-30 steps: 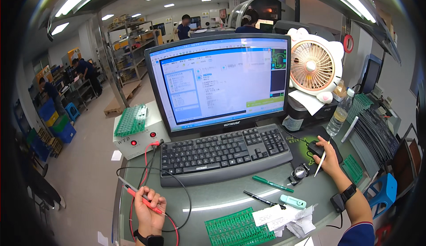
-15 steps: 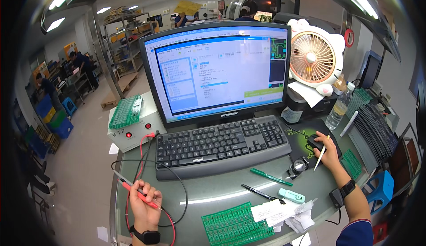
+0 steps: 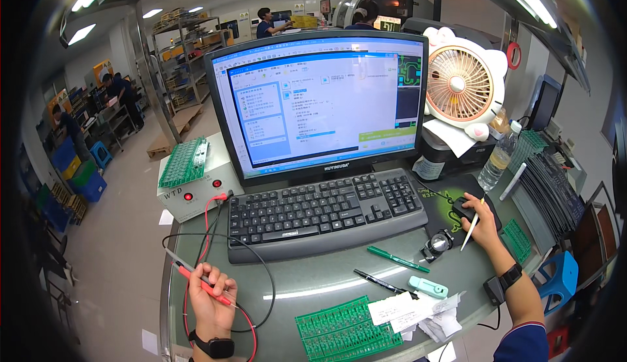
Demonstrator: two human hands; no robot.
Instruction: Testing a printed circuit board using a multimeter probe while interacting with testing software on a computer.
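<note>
My left hand (image 3: 213, 304) is closed around a pair of test probes (image 3: 185, 272), one red and one greyish, above the desk's left side. Red and black leads run from them toward a white box (image 3: 196, 195). On the right, my right hand (image 3: 482, 225) rests on a black computer mouse (image 3: 461, 206) on a dark mouse pad (image 3: 439, 205). A thin white pen-like stick (image 3: 469, 234) is tucked between its fingers, pointing down. Between the hands, a black keyboard (image 3: 326, 212) stands before a monitor (image 3: 313, 107) showing a window with a drop-down menu.
Green circuit boards (image 3: 346, 329) lie at the front beside paper slips (image 3: 418, 313), a mint-coloured marker (image 3: 428, 287), a green pen (image 3: 397, 259), a black pen (image 3: 379, 281) and a small loupe (image 3: 436, 246). A water bottle (image 3: 498, 159) and a fan (image 3: 457, 84) stand at the right.
My hands keep their places and grips. In the background, a person has lowered a yellow sheet that was held up. My view has shifted very slightly.
</note>
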